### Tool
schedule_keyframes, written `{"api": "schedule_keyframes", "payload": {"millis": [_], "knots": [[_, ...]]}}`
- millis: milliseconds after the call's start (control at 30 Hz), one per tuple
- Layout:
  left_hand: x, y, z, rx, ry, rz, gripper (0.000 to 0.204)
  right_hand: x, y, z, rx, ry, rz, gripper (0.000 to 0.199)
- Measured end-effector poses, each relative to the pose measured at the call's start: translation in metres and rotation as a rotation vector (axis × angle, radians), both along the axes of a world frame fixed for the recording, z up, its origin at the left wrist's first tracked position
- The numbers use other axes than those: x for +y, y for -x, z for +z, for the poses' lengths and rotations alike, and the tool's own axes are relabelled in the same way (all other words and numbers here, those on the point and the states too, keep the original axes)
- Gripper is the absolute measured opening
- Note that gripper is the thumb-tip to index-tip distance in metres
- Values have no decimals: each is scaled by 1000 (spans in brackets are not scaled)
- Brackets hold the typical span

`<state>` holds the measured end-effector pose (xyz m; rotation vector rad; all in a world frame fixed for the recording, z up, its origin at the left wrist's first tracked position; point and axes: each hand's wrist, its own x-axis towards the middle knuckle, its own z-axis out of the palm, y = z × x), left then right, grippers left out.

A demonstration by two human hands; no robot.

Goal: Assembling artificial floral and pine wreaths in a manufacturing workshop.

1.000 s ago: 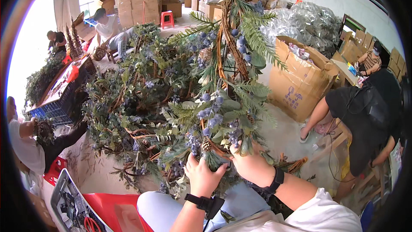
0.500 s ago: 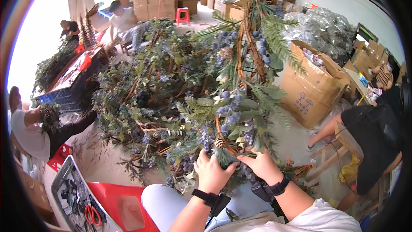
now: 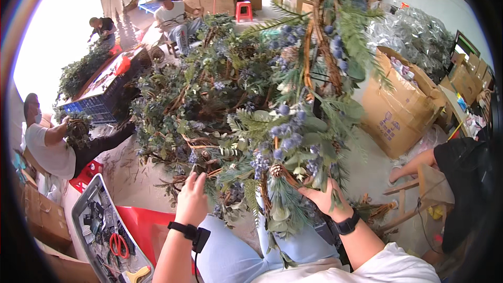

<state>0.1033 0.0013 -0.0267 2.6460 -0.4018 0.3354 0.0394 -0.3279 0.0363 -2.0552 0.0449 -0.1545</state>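
A vine wreath (image 3: 309, 63) dressed with blue berries, pine sprigs, green leaves and pine cones stands upright before me. My right hand (image 3: 330, 199) grips its lower right part, thumb toward the middle and fingers partly behind leaves. Near the thumb sits a small pine cone (image 3: 276, 170). My left hand (image 3: 192, 199) is off the wreath, to its left, fingers stretched upward and apart. Its fingertips are close to a large heap of similar berry greenery (image 3: 194, 94); whether they touch it I cannot tell. Dark bands circle both my wrists.
On my left, a grey tray (image 3: 86, 215) holds red-handled scissors (image 3: 119, 245), a brush and dark small pieces, beside a red stool (image 3: 144, 225). A big carton (image 3: 401, 105) stands at the right. Several people sit around, one holding a wreath (image 3: 78, 128) at far left.
My left hand has left the wreath's lower part and moved left toward the heap. My right hand still holds the wreath. The whole view has shifted slightly.
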Motion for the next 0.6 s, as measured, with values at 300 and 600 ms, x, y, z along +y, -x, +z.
{"api": "schedule_keyframes", "payload": {"millis": [300,600], "knots": [[-60,-3,-34,54,184,-558,67,-8,28,19,-151,-314,43,17],[-101,45,21,-189,522,-861,95,-43,6,39,56,-265,45,18]]}}
